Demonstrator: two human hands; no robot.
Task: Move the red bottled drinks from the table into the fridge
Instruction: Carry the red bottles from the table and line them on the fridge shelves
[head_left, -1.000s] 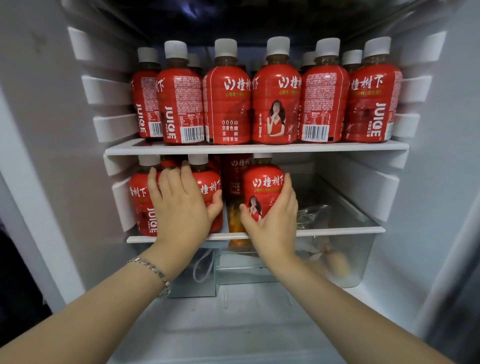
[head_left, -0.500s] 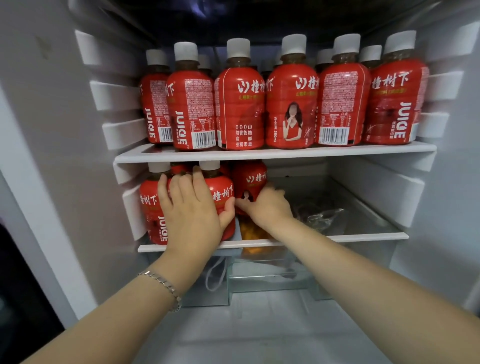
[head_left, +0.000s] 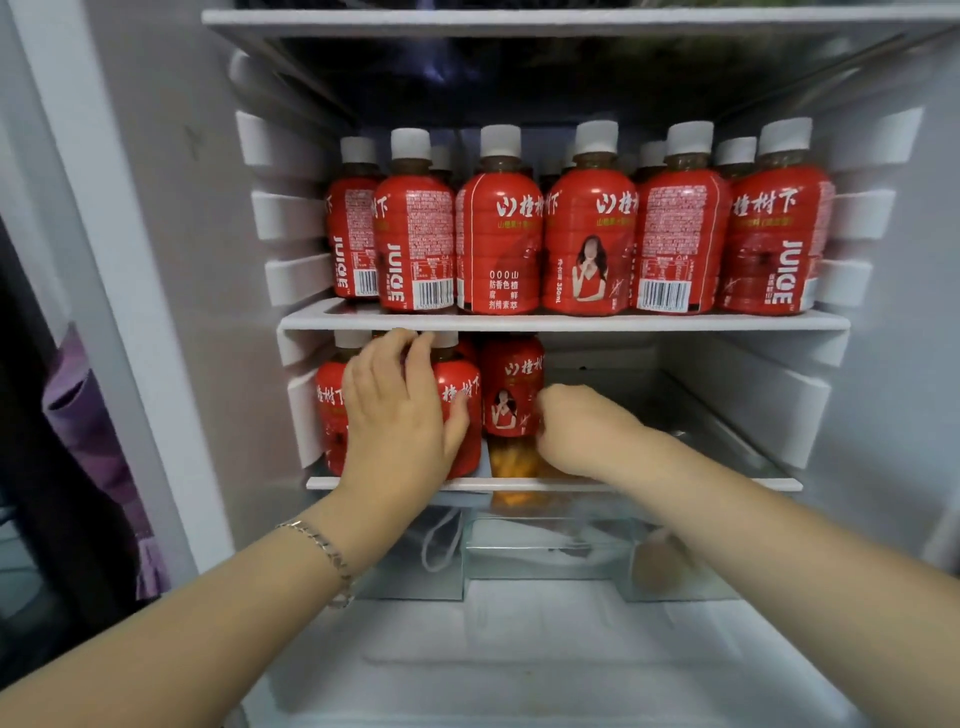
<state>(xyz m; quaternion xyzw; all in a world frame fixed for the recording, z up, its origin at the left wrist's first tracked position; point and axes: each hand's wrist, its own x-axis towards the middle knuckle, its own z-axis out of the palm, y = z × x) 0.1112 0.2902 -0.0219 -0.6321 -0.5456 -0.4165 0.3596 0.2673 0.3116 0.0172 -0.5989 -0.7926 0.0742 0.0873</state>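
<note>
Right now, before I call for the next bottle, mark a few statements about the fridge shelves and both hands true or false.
1. The upper shelf carries a front row of red bottles with white caps, nearly wall to wall. True.
2. The left hand rests on upper-shelf bottles. False: it lies over the front bottles on the lower shelf.
3. The right hand is at the portrait-label bottle on the lower shelf. True.
4. Bottles fill the lower shelf across to its right wall. False: they stand only on its left part.
5. There is jewellery on the right wrist. False: the bracelet is on the left wrist.
</note>
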